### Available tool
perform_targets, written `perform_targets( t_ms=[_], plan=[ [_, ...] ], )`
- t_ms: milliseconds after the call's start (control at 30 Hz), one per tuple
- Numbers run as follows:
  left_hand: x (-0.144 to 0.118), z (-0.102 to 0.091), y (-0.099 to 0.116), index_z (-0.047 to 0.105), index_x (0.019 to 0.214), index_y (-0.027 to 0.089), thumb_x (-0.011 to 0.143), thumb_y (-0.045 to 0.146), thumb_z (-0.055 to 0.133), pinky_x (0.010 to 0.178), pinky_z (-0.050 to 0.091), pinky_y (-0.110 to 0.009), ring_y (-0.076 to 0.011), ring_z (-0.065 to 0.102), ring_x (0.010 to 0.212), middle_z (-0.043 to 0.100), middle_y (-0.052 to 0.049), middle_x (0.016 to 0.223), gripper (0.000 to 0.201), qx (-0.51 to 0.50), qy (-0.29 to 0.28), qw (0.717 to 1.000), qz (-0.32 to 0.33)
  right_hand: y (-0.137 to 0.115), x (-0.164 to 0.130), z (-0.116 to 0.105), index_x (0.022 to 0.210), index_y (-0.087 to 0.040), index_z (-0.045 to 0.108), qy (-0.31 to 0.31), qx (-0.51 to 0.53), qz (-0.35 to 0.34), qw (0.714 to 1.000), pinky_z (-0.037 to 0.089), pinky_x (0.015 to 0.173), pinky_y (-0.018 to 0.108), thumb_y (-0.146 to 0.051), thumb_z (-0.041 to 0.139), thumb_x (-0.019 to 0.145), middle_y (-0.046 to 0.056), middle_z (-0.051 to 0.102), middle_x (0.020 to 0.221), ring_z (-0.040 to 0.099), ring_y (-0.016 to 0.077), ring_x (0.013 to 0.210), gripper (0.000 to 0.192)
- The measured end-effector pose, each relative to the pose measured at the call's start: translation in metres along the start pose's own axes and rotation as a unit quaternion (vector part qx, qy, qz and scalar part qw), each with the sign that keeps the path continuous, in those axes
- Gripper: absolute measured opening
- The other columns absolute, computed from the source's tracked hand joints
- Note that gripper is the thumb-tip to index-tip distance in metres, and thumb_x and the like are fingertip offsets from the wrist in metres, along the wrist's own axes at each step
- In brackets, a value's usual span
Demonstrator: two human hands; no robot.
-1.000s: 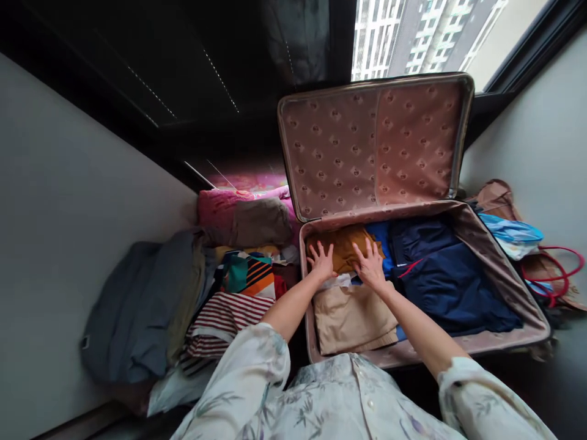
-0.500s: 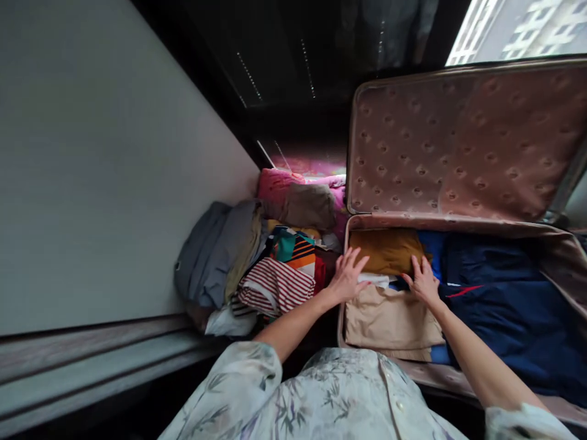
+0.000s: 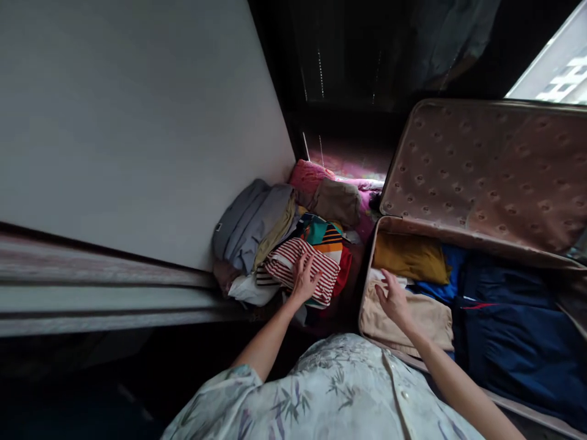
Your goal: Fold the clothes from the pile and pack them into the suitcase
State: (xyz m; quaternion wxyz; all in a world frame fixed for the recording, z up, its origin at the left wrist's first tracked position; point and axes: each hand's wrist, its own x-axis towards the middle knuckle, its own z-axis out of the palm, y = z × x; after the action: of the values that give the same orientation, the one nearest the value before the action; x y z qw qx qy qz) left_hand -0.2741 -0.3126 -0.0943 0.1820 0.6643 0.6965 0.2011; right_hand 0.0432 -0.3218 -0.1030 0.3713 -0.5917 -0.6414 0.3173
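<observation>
A grey wall (image 3: 137,134) rises left, a bright window (image 3: 557,67) upper right.

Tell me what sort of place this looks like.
Probably a room in a home, perhaps a bedroom, by a window: an open suitcase holds folded clothes, with a clothing pile beside it.

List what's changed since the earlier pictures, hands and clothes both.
The left hand has left the mustard garment and gone leftward, out of the suitcase, to the striped garment. The right hand has also left the mustard garment and come nearer the person, over the beige garment. The view has swung left. The suitcase stays open, its navy clothes in place.
</observation>
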Motion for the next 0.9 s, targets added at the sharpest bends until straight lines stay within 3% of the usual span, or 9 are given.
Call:
perform_targets(
  t_ms=[67, 167, 267, 367, 467, 567, 733, 900],
  plan=[
    [0.013, -0.011, -0.018, 0.056, 0.144, 0.02, 0.096, 0.025, 0.051, 0.123, 0.03, -0.044, -0.0263, 0.04, 0.146, 0.043, -0.014, 0.156, 0.049, -0.025, -0.001, 0.999, 0.021, -0.018, 0.001, 0.014, 0.127, -0.024, 0.062, -0.049, -0.005, -0.01, 0.999, 0.052, 0.096, 0.048, -0.039, 0.056, 0.089, 0.013, 0.063, 0.119, 0.062, 0.0274, 0.101, 0.042],
    [0.045, -0.037, -0.049, 0.06, 0.14, 0.021, 0.095, 0.016, 0.046, 0.125, 0.028, -0.041, -0.0232, 0.041, 0.145, 0.047, -0.009, 0.155, 0.048, -0.013, -0.02, 0.999, 0.037, -0.05, 0.014, 0.032, 0.122, -0.025, 0.065, -0.098, -0.098, -0.04, 0.99, 0.048, 0.1, 0.047, -0.034, 0.055, 0.09, 0.013, 0.063, 0.12, 0.057, 0.0294, 0.107, 0.035],
    [0.079, -0.06, -0.074, 0.056, 0.144, 0.019, 0.091, 0.013, 0.053, 0.124, 0.028, -0.037, -0.0224, 0.042, 0.145, 0.049, -0.01, 0.155, 0.053, 0.006, -0.066, 0.998, -0.01, -0.081, 0.036, 0.057, 0.125, -0.022, 0.064, -0.131, -0.184, -0.08, 0.971, 0.042, 0.104, 0.047, -0.031, 0.053, 0.094, 0.015, 0.063, 0.123, 0.052, 0.0315, 0.113, 0.035],
    [0.099, -0.071, -0.087, 0.058, 0.139, 0.014, 0.083, 0.017, 0.069, 0.12, 0.033, -0.036, -0.0264, 0.047, 0.142, 0.054, -0.016, 0.149, 0.057, 0.012, -0.084, 0.993, -0.081, -0.099, 0.052, 0.088, 0.132, -0.015, 0.058, -0.176, -0.216, -0.037, 0.96, 0.041, 0.104, 0.045, -0.034, 0.059, 0.092, 0.018, 0.062, 0.121, 0.055, 0.0321, 0.112, 0.044],
    [0.099, -0.07, -0.09, 0.062, 0.131, 0.011, 0.08, 0.02, 0.074, 0.117, 0.036, -0.037, -0.03, 0.052, 0.138, 0.061, -0.02, 0.139, 0.054, 0.019, -0.064, 0.991, -0.116, -0.101, 0.054, 0.117, 0.131, -0.011, 0.056, -0.2, -0.211, 0.07, 0.954, 0.044, 0.099, 0.043, -0.035, 0.065, 0.087, 0.021, 0.061, 0.122, 0.057, 0.0335, 0.113, 0.05],
    [0.09, -0.065, -0.092, 0.067, 0.12, 0.011, 0.082, 0.023, 0.074, 0.112, 0.04, -0.036, -0.0301, 0.058, 0.129, 0.068, -0.02, 0.126, 0.041, 0.021, -0.041, 0.987, -0.153, -0.093, 0.052, 0.131, 0.121, -0.014, 0.059, -0.163, -0.163, 0.13, 0.964, 0.046, 0.095, 0.041, -0.034, 0.064, 0.085, 0.02, 0.061, 0.123, 0.058, 0.0332, 0.114, 0.041],
    [0.079, -0.06, -0.098, 0.07, 0.11, 0.011, 0.087, 0.024, 0.069, 0.106, 0.044, -0.037, -0.0294, 0.063, 0.12, 0.072, -0.019, 0.117, 0.026, 0.005, 0.008, 0.976, -0.217, -0.083, 0.055, 0.133, 0.099, -0.016, 0.061, -0.102, -0.122, 0.176, 0.971, 0.047, 0.094, 0.038, -0.026, 0.062, 0.08, 0.017, 0.065, 0.109, 0.062, 0.029, 0.104, 0.021],
    [0.074, -0.068, -0.106, 0.072, 0.101, 0.014, 0.088, 0.016, 0.061, 0.089, 0.051, -0.028, -0.0205, 0.072, 0.096, 0.077, -0.011, 0.103, 0.018, -0.039, 0.03, 0.968, -0.248, -0.083, 0.052, 0.136, 0.098, -0.02, 0.059, -0.083, -0.076, 0.215, 0.97, 0.05, 0.082, 0.036, -0.04, 0.07, 0.075, 0.011, 0.068, 0.095, 0.065, 0.0275, 0.092, 0.033]
  ],
)
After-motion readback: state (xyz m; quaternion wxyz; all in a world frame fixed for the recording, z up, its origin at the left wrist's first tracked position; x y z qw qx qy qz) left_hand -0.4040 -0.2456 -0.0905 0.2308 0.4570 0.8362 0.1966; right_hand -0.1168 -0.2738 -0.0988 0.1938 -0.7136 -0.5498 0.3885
